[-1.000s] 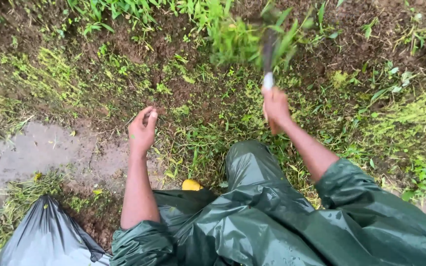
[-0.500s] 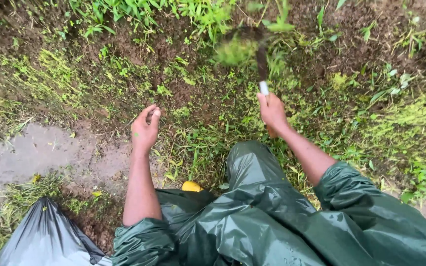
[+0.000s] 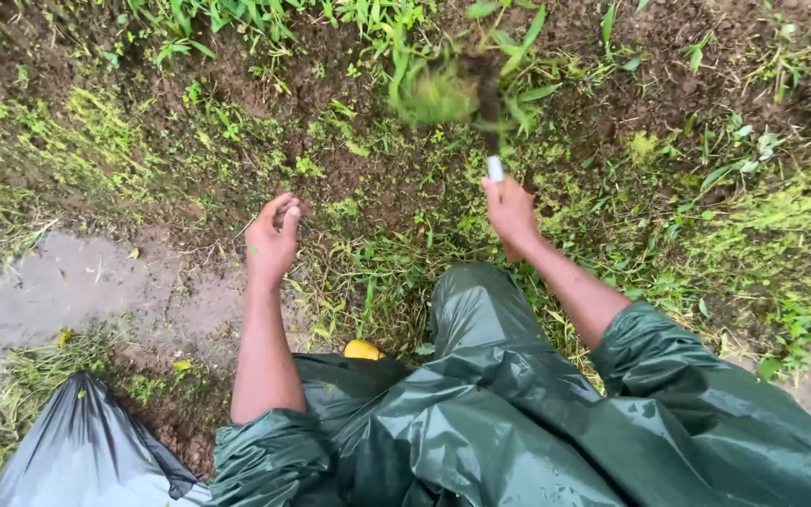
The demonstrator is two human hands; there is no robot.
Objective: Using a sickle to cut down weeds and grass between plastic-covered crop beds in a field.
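Swung lower and leftward since a second ago: right hand (image 3: 512, 214), wrapped tight around the pale handle of a hand tool (image 3: 493, 131) whose blurred head now meets a clump of weeds (image 3: 436, 94) just beyond the fingers. Left hand (image 3: 272, 242) nearly unmoved, loosely curled, holding nothing, hovering above bare soil (image 3: 265, 75). Judged early in the clearing: some dark earth exposed ahead, plenty of green around. Grey bag (image 3: 77, 451) near the left elbow, green raincoat (image 3: 518, 422) below.

Glossy wet green plastic raincoat (image 3: 518, 422), shiny grey plastic bag (image 3: 77, 451), pale smooth tool handle (image 3: 495, 169), rough damp soil (image 3: 265, 84)
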